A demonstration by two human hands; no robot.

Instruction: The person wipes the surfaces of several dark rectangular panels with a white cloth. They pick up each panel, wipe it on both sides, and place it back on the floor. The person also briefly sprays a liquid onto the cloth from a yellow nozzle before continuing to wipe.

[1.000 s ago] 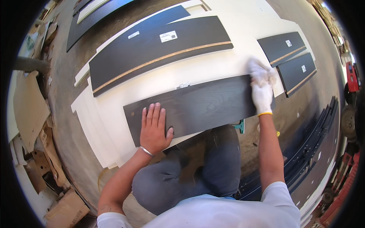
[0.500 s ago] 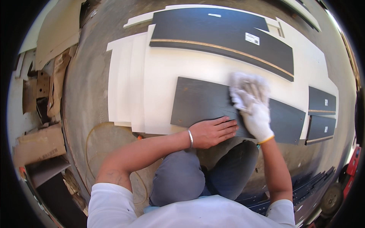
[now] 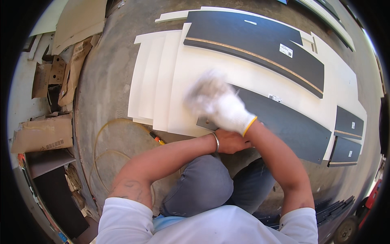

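Dark panel: the long grey-black board point(image 3: 284, 122) lies at one o'clock from the knees, flat on the white boards point(image 3: 160, 77), its length running from ten toward four o'clock.
Right hand: gloved point(image 3: 231, 107), closed around a pale, blurred cloth point(image 3: 203, 91) at the panel's ten o'clock end; whether the cloth touches anything there cannot be told.
Left hand: bare point(image 3: 231, 141), at the panel's near edge, toward seven o'clock; the right wrist partly covers its fingers, so whether they clamp or merely rest cannot be told.
Cloth stroke: best kept flat and evenly pressed, easing off at the end so the cloth does not snag on the corner.
Bracing: the left palm should hold the near edge steady, fingers clear of the cloth's path.
Crossed arms: shifting the left hand toward four o'clock would free the right arm's reach.
Labelled dark boards: at twelve to one o'clock point(image 3: 243, 36); the cloth should stay clear of them.
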